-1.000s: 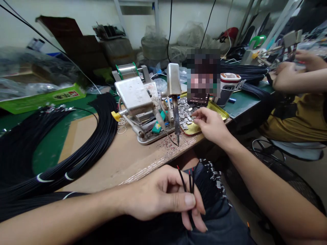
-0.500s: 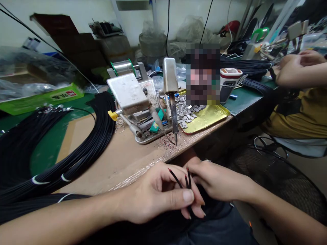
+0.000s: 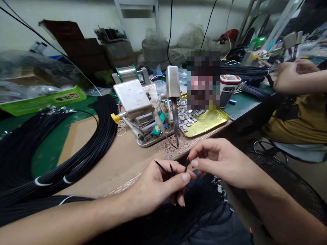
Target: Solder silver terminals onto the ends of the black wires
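My left hand (image 3: 163, 185) is closed in a pinch on three thin black wires with red tips (image 3: 169, 167), held fanned out just below the table edge. My right hand (image 3: 219, 161) is closed too, its thumb and forefinger pinching the tip of the rightmost wire; whether a small part sits between those fingers I cannot tell. Both hands hover in front of the soldering iron tip (image 3: 177, 142), which hangs from the metal soldering jig (image 3: 139, 102). Behind it a gold tray (image 3: 209, 119) holds several small metal pieces (image 3: 187, 115).
A thick coil of black cables (image 3: 84, 149) curves over the table on the left, beside a green box (image 3: 42, 100). More finished cables lie in my lap (image 3: 204, 194). At the right a co-worker's hands (image 3: 293, 73) work at another station. A white-and-red cup (image 3: 228, 88) stands behind the tray.
My right hand left the gold tray and came down to the wire tips held by my left hand. Both hands have since risen toward the soldering iron tip.
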Motion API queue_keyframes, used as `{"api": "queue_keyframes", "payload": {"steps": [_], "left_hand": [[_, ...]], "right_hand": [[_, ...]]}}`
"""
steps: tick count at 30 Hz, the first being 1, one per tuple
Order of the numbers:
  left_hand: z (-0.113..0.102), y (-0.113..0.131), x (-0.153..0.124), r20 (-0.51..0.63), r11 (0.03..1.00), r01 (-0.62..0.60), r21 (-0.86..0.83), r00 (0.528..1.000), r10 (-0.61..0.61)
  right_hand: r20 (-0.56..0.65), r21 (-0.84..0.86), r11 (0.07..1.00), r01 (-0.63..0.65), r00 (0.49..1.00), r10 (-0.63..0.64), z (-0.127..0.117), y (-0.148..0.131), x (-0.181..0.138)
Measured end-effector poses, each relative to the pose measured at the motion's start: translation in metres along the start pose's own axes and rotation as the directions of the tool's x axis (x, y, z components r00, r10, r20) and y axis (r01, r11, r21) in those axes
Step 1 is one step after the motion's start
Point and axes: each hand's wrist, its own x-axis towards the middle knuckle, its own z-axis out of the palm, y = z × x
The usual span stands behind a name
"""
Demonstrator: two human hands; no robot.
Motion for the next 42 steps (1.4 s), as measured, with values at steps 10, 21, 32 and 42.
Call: {"api": "queue_keyframes", "payload": {"steps": [10,21,32,42], "left_hand": [[0.0,0.003,0.003,-0.058,0.999,0.022,-0.028,0.998,-0.024],[-0.002,0.008,0.005,-0.269,0.997,0.046,0.063,0.963,-0.028],[-0.004,0.006,0.008,-0.33,1.0,0.02,-0.01,0.944,-0.022],[-0.009,0.006,0.01,-0.448,1.0,-0.022,-0.009,0.894,0.015]], "right_hand": [[0.03,-0.12,0.992,0.046,0.999,-0.042,-0.003,0.005,0.0],[-0.084,-0.294,0.955,0.047,0.994,-0.075,0.001,0.004,0.0],[-0.063,0.091,0.993,0.08,0.995,-0.074,0.008,0.024,0.015],[-0.284,0.171,0.978,0.119,0.956,-0.067,0.015,0.027,0.025]]}}
